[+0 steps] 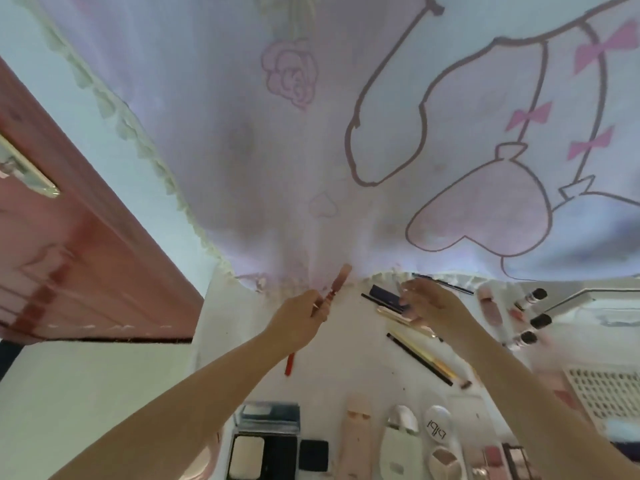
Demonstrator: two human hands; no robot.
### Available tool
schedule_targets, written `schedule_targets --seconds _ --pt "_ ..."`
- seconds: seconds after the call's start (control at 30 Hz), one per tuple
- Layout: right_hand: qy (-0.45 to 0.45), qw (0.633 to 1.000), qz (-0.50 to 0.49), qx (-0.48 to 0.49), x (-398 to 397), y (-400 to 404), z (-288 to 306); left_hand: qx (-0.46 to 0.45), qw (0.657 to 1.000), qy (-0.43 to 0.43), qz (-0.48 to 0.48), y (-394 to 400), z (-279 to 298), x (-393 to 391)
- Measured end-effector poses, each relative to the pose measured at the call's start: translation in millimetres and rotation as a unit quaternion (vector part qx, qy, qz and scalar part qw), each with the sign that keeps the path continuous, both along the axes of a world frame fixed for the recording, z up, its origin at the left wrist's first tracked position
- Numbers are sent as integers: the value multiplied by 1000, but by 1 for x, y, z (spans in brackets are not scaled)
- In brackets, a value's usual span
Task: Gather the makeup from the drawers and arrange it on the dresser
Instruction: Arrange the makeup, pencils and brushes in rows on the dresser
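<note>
While the white dresser top (242, 341) already carries makeup in loose rows, the left hand (301, 318) pinches a pink lip tube (335, 287), raised as if choosing its place; the right hand (433, 304) hovers over the pencils (420, 355), fingers relaxed, holding nothing.

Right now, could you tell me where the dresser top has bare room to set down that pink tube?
The left hand holds the pink tube. Bare dresser top lies between the red pencil and the black pencil. Crowded: the open compacts along the near edge, and the bottles on the right.
</note>
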State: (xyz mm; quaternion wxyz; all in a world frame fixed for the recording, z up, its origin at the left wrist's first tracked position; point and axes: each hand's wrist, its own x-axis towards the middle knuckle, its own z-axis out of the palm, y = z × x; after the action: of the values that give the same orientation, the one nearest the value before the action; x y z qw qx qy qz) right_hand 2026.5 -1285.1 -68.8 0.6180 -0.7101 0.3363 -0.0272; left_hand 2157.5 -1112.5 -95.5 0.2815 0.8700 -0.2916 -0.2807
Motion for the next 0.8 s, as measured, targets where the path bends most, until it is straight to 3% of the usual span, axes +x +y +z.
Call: schedule_targets --seconds 0.1,0.27,0.37,0.63,0.8 --pt "112 993 -20 -1 -29 0 -32 91 996 -9 6 -3 -38 2" --pt "249 967 32 -53 -68 -5 -68 179 984 1 16 -3 -77 -7" --pt "267 959 46 -88 -67 -15 -74 203 979 -25 21 -4 -84 -6" --pt "230 919 126 -295 -3 -37 -83 237 969 -39 58 -10 -85 -6" --pt "237 843 223 -428 43 -50 -93 251 965 -43 64 -4 -78 -17"
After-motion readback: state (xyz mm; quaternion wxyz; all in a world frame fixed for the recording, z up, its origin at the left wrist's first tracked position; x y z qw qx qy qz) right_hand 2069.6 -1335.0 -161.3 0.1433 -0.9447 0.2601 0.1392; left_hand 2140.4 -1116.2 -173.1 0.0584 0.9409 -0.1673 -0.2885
